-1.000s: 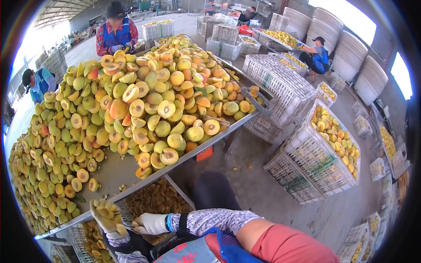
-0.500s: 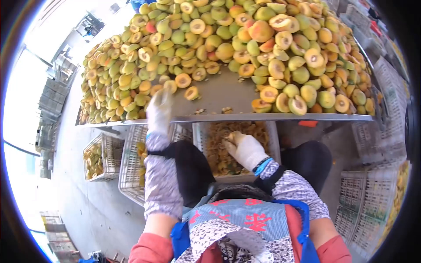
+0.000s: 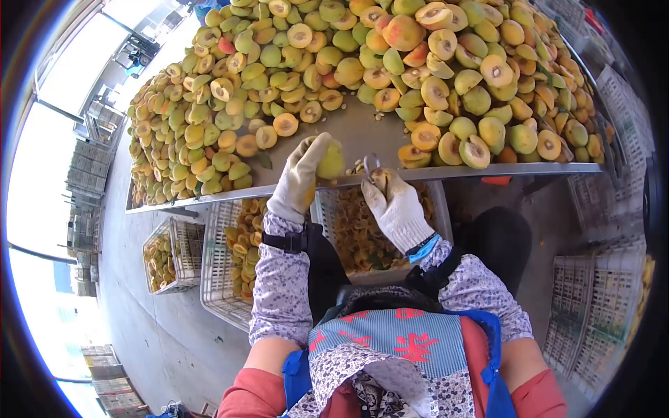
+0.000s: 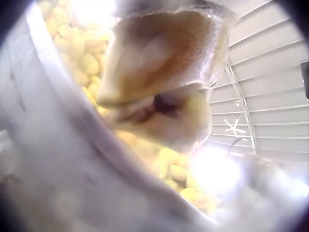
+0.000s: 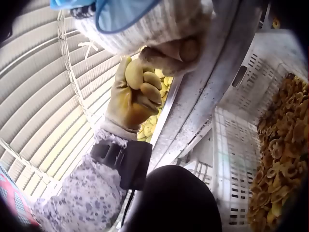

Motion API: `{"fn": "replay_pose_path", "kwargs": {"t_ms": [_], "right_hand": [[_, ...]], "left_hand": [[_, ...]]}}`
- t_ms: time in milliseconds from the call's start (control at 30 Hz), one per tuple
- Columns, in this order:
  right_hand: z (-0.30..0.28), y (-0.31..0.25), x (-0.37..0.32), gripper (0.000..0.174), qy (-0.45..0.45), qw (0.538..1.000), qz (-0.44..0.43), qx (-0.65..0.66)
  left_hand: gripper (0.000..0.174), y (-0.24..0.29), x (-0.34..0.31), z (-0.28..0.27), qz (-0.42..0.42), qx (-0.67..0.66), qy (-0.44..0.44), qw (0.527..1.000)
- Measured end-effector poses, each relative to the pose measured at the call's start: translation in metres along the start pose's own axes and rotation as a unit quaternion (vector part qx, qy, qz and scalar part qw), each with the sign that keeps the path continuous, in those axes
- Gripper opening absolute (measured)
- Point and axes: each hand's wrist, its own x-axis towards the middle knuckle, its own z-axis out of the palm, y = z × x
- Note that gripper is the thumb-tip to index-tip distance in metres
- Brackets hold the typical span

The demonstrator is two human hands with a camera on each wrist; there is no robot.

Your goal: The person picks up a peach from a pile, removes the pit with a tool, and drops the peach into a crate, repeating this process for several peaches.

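My gloved left hand (image 3: 300,177) grips a yellow-green peach half (image 3: 333,160) over the near edge of the metal table. In the right wrist view the peach (image 5: 134,73) shows pale between the thumb and curled fingers. Just to the right, my gloved right hand (image 3: 396,205) holds a small pitting tool with a curved metal loop (image 3: 372,161) pointing up toward the table. The round end of its handle (image 5: 189,50) pokes out of the fist. Stains mark both gloves. A large heap of halved peaches (image 3: 300,70) covers much of the table (image 3: 362,132).
Below the table edge (image 3: 488,171) stands a white crate (image 3: 440,209) with brown peach scraps (image 5: 280,159). Left of it is a crate (image 3: 212,265) of peach pieces, with another crate (image 3: 185,258) farther left. Stacked crates (image 3: 592,313) stand at my right. Small pits lie on the table.
The view has swung from the hall down to the table. My left hand reached to the heap and came back right with a peach half; my right hand rose from over the scraps crate to the table edge.
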Motion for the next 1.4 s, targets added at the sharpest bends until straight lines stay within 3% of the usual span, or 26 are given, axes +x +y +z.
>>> {"fn": "replay_pose_path", "kwargs": {"t_ms": [67,167,333,433,467,567,633,700,767,967,1200,1300,1400], "right_hand": [[0.001,-0.003,0.005,0.036,0.032,0.999,0.02,0.014],[0.011,-0.011,-0.003,0.037,0.022,0.995,-0.026,0.096],[0.005,-0.019,-0.013,0.033,0.014,0.986,-0.148,-0.078],[0.001,-0.012,-0.013,0.032,-0.039,0.993,-0.112,0.02],[-0.002,-0.01,-0.013,0.032,-0.047,0.995,-0.083,0.01],[-0.005,-0.003,-0.014,0.033,-0.068,0.997,-0.032,-0.03],[0.0,-0.002,-0.015,0.036,-0.078,0.994,-0.043,-0.068],[0.002,-0.004,-0.014,0.04,-0.094,0.989,-0.028,-0.109],[0.005,0.001,-0.013,0.041,-0.094,0.987,-0.015,-0.133],[-0.002,-0.013,-0.012,0.043,-0.146,0.966,0.015,-0.215],[0.02,0.003,-0.015,0.039,-0.163,0.977,0.038,-0.131],[0.025,0.006,-0.018,0.04,-0.161,0.979,0.038,-0.118],[0.021,-0.005,-0.024,0.04,-0.132,0.984,0.047,-0.107]], "left_hand": [[0.04,-0.017,-0.005,0.003,0.066,-0.003,-0.036,0.997],[0.046,-0.029,-0.016,0.035,0.087,-0.046,-0.007,0.995],[0.048,-0.043,-0.027,0.046,0.113,-0.161,-0.004,0.981],[0.05,-0.046,-0.023,0.033,0.033,-0.247,0.018,0.968],[0.048,-0.048,-0.022,0.034,0.078,-0.258,0.043,0.962],[0.046,-0.044,-0.023,0.03,0.051,-0.355,0.004,0.934],[0.043,-0.046,-0.028,0.04,0.117,-0.296,0.005,0.948],[0.042,-0.035,-0.029,0.045,0.025,-0.341,-0.004,0.94],[0.043,-0.033,-0.029,0.049,0.002,-0.342,0.006,0.94],[0.048,-0.033,-0.031,0.061,0.009,-0.281,0.113,0.953],[0.053,-0.021,-0.036,0.062,0.053,-0.156,0.143,0.976],[0.053,-0.026,-0.036,0.06,0.055,-0.162,0.151,0.974],[0.053,-0.019,-0.039,0.067,0.037,-0.248,0.164,0.954]]}}
